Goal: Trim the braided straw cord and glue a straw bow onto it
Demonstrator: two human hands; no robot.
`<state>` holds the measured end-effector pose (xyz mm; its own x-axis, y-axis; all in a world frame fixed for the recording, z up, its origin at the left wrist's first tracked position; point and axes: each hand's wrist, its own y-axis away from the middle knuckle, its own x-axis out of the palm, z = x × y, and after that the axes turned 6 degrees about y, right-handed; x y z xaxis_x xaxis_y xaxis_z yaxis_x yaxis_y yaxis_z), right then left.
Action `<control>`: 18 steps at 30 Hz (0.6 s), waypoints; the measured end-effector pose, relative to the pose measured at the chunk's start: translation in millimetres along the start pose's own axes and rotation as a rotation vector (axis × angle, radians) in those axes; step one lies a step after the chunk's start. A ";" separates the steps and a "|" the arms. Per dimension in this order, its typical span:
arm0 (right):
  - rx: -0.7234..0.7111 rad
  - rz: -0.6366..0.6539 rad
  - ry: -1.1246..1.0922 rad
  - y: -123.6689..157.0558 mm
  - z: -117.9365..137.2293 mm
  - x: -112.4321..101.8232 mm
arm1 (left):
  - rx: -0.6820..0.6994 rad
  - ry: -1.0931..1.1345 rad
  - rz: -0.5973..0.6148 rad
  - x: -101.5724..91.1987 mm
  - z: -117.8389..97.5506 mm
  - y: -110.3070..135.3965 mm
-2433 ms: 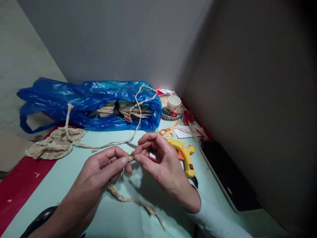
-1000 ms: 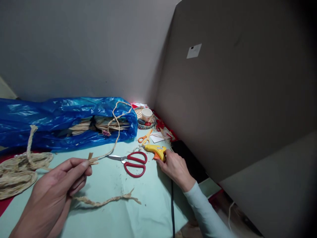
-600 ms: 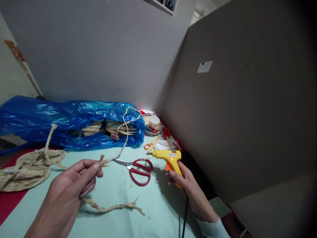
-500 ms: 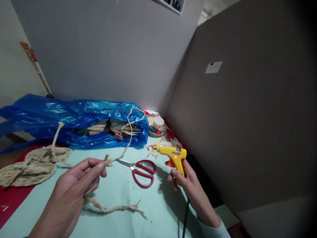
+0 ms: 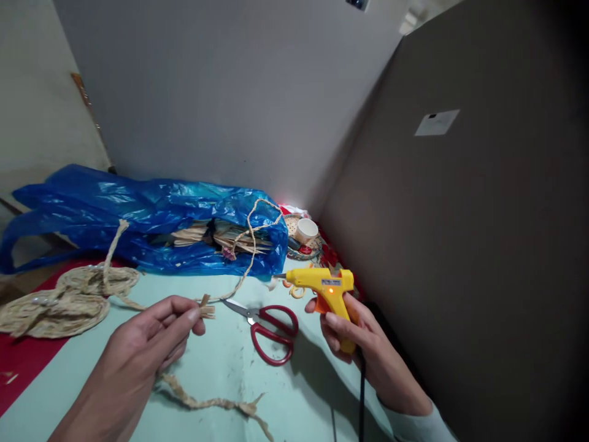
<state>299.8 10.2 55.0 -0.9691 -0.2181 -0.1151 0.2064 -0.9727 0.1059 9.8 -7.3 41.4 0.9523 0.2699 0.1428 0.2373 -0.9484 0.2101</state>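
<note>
My left hand (image 5: 147, 344) pinches the frayed end of a straw braid (image 5: 206, 310) between thumb and fingers; the rest of that braid trails under my wrist across the pale green tabletop (image 5: 221, 362). My right hand (image 5: 354, 341) grips the handle of a yellow glue gun (image 5: 324, 283), lifted off the table with its nozzle pointing left and an orange light lit on its side. A black cord (image 5: 361, 399) hangs from the gun's handle. Red-handled scissors (image 5: 271, 328) lie on the table between my hands.
A blue plastic bag (image 5: 151, 221) full of straw strips lies at the back, with twisted cord looping out of it. Coiled straw mats (image 5: 64, 294) rest at the left on a red edge. A small cup (image 5: 306, 231) on a woven tray sits in the corner. A brown partition (image 5: 460, 245) closes the right.
My right hand let go of the braid, reached to the glue gun, picked it up and raised it nozzle-left. The left hand kept its pinch on the braid end.
</note>
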 end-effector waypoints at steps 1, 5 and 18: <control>0.000 0.066 -0.058 -1.5 3.8 3.3 | -0.009 0.031 0.011 -0.8 -1.3 0.2; 0.001 0.213 -0.210 -12.9 13.3 18.9 | 0.022 0.164 0.063 -1.3 -10.7 1.2; 0.008 0.289 -0.115 -16.6 0.8 28.2 | -0.025 0.112 0.240 8.6 -2.7 1.6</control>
<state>268.8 20.3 50.7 -0.8796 -0.4746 0.0335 0.4748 -0.8711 0.1259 17.8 -6.0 45.5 0.9530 0.0555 0.2977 0.0007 -0.9835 0.1811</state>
